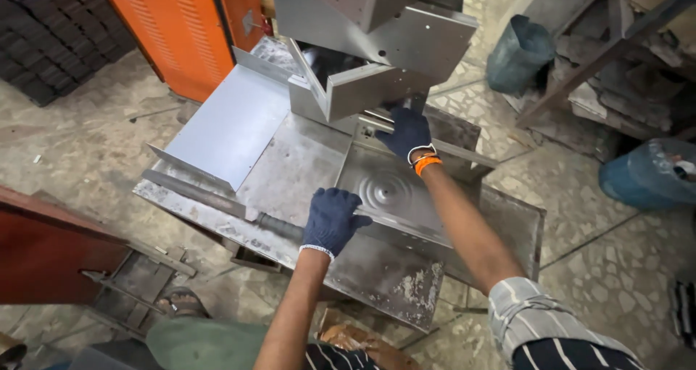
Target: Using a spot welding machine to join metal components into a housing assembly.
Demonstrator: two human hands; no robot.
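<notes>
Dull grey sheet-metal panel — stamped concentric rings — under both gloved hands.

The left hand in a dark blue knit glove rests on the near edge of a flat grey sheet-metal panel with pressed concentric rings, lying on a worn steel workbench. The right hand, gloved alike, presses the panel's far edge beneath a folded grey metal box. An orange cabinet stands behind.
</notes>
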